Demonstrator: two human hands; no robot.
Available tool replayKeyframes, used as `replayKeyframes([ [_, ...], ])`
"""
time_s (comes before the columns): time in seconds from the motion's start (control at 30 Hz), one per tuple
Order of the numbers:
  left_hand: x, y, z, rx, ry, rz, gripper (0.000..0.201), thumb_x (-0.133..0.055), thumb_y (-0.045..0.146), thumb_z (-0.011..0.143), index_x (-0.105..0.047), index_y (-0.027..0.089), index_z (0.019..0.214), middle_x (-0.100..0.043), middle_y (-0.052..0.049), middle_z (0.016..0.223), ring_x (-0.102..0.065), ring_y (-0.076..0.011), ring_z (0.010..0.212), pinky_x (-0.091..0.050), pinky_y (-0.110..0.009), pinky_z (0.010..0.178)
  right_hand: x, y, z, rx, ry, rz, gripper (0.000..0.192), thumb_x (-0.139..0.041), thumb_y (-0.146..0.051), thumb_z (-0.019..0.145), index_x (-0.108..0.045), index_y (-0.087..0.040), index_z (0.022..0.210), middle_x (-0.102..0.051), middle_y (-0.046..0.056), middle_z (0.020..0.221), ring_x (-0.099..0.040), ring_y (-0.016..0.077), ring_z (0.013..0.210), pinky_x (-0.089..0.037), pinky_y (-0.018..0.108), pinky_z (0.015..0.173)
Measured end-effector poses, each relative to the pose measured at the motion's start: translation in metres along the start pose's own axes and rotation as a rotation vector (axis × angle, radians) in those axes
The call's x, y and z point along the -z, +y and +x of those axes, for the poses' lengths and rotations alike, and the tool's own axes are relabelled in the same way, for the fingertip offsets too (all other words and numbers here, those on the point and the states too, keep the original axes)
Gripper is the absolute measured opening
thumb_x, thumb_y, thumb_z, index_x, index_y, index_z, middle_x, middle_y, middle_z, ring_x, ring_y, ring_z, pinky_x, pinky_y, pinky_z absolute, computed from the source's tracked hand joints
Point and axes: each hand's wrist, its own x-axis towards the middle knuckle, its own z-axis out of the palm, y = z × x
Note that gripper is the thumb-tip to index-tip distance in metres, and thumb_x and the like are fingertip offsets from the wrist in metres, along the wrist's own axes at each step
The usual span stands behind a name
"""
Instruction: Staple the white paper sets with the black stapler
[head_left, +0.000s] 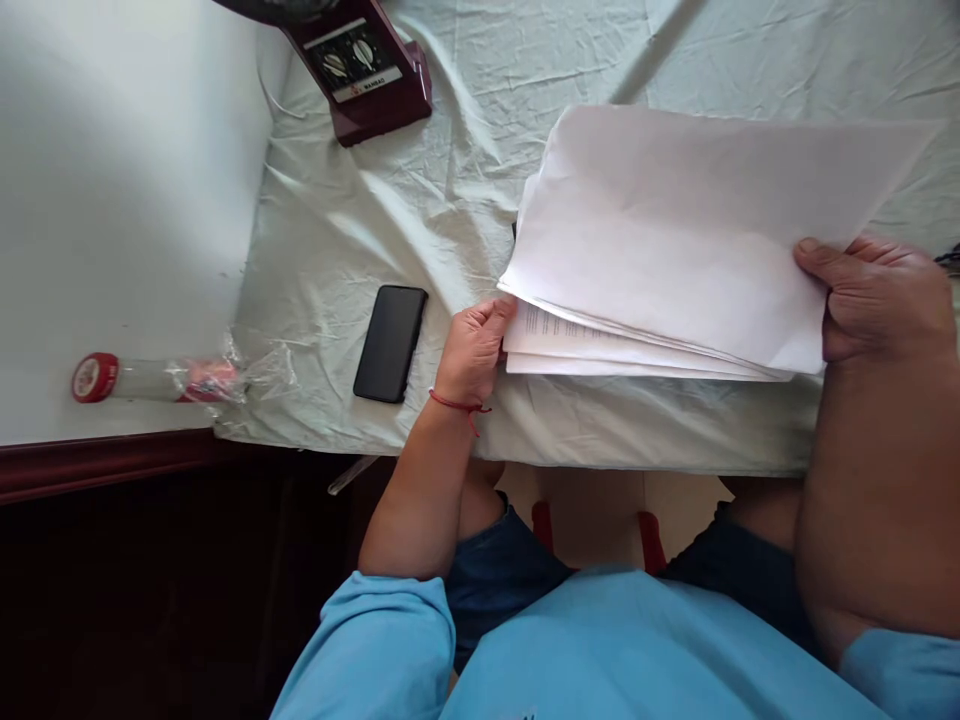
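A stack of white paper sheets [675,230] lies tilted above the table's near edge, its top sheet blank and printed text showing on a lower sheet. My left hand [474,350] pinches the stack's lower left corner, with a red thread around its wrist. My right hand [877,295] grips the right edge of the top sheets, thumb on top. Both hands lift the upper sheets a little off the lower ones.
A black phone [391,343] lies face up on the pale crumpled cloth [360,210], left of my left hand. A dark red device with dials [360,65] stands at the back. A clear bottle with a red cap [142,378] lies at the left.
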Motion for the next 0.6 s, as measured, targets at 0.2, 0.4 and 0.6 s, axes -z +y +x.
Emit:
replayKeyframes([
  [0.2, 0.004, 0.003, 0.002, 0.007, -0.007, -0.094, 0.066, -0.072, 0.086, 0.087, -0.066, 0.021, 0.079, -0.060, 0.000, 0.063, -0.054, -0.0123, 0.055, -0.037, -0.029, 0.049, 0.000, -0.003, -0.007, -0.042, 0.000, -0.048, 0.023, -0.078, -0.030, 0.078, -0.074, -0.027, 0.101, -0.068, -0.001, 0.113, -0.068, 0.0106, 0.082, -0.061, 0.030, 0.076],
  [0.4, 0.003, -0.008, 0.001, -0.117, 0.053, 0.029, 0.055, -0.097, 0.061, 0.073, -0.063, 0.019, 0.065, -0.059, 0.003, 0.063, -0.049, -0.0097, 0.060, -0.038, -0.024, 0.055, 0.006, 0.004, -0.005, -0.060, -0.107, -0.059, 0.028, -0.078, -0.034, 0.077, -0.073, -0.024, 0.103, -0.069, 0.002, 0.108, -0.067, 0.0107, 0.079, -0.060, 0.028, 0.074],
  [0.6, 0.011, -0.006, 0.003, -0.263, 0.223, 0.252, 0.042, -0.074, 0.045, 0.099, -0.059, 0.021, 0.069, -0.051, 0.005, 0.059, -0.043, -0.0098, 0.054, -0.035, -0.025, 0.054, 0.014, 0.011, -0.002, -0.102, -0.210, -0.118, 0.037, -0.077, -0.037, 0.077, -0.072, -0.023, 0.111, -0.069, 0.003, 0.105, -0.067, 0.0120, 0.079, -0.060, 0.026, 0.071],
])
